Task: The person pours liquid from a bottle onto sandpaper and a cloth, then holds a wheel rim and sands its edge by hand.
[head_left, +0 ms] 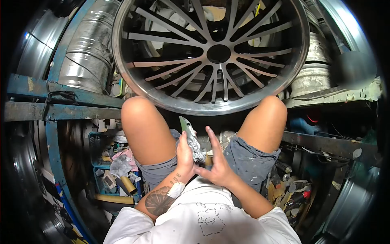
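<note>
My left hand (185,156) is closed around a flat, green-backed item (194,143) with a crumpled silvery face, held upright between my thighs. What kind of thing it is I cannot tell. My right hand (218,166) faces it from the other side, fingers stretched out and thumb reaching toward the left palm. Beyond my knees, a large multi-spoke wheel rim (203,108) leans with its face toward me, its polished lip just past the knees.
Blue metal frames (28,87) run along the left, with silver wheel barrels (87,53) behind. A blue crate (99,142) at lower left holds rags and tubes. Tools and bottles (294,191) crowd the lower right. Another rim (351,199) stands at far right.
</note>
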`<action>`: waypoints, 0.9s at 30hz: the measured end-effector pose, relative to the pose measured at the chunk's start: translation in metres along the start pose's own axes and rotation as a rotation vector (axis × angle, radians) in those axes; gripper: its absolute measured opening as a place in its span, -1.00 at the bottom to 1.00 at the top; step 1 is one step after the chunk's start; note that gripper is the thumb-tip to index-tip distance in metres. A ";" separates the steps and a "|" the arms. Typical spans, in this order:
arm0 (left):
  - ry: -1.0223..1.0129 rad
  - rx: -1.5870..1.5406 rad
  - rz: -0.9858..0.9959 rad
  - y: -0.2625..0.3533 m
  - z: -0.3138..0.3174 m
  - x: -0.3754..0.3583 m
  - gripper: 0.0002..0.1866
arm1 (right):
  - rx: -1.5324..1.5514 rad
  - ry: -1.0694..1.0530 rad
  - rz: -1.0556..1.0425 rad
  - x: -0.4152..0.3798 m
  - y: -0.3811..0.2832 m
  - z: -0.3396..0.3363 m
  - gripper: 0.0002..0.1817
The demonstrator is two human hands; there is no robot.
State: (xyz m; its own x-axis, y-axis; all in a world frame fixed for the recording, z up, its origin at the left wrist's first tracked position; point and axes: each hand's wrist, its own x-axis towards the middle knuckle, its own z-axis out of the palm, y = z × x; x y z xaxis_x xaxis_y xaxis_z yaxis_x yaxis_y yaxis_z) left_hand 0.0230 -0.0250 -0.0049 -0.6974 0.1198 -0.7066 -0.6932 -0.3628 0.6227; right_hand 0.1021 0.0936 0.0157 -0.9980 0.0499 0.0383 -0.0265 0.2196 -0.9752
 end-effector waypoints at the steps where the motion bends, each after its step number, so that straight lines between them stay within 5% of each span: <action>1: 0.023 -0.038 -0.061 0.001 0.004 -0.001 -0.58 | -0.048 0.036 -0.037 0.006 0.003 0.008 0.16; 8: -0.264 -0.157 -0.068 -0.012 0.007 -0.008 -0.60 | 0.166 0.345 0.160 0.016 0.035 0.018 -0.42; 18: -0.602 0.425 0.177 -0.002 -0.001 -0.022 -0.37 | 0.479 0.344 0.208 0.015 0.038 0.008 -0.39; 23: -0.564 0.189 0.195 -0.001 0.011 -0.023 -0.01 | 0.690 0.321 0.118 0.018 0.019 0.003 -0.38; 27: -0.493 0.097 0.060 -0.003 0.010 -0.017 -0.14 | 0.729 0.355 0.152 0.023 0.006 -0.002 -0.48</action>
State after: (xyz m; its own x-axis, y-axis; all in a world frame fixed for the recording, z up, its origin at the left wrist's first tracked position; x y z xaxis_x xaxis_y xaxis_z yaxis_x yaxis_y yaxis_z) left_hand 0.0348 -0.0171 0.0087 -0.7230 0.5318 -0.4409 -0.6470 -0.2976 0.7020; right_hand 0.0786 0.0981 0.0109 -0.9195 0.3599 -0.1579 -0.0453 -0.4961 -0.8671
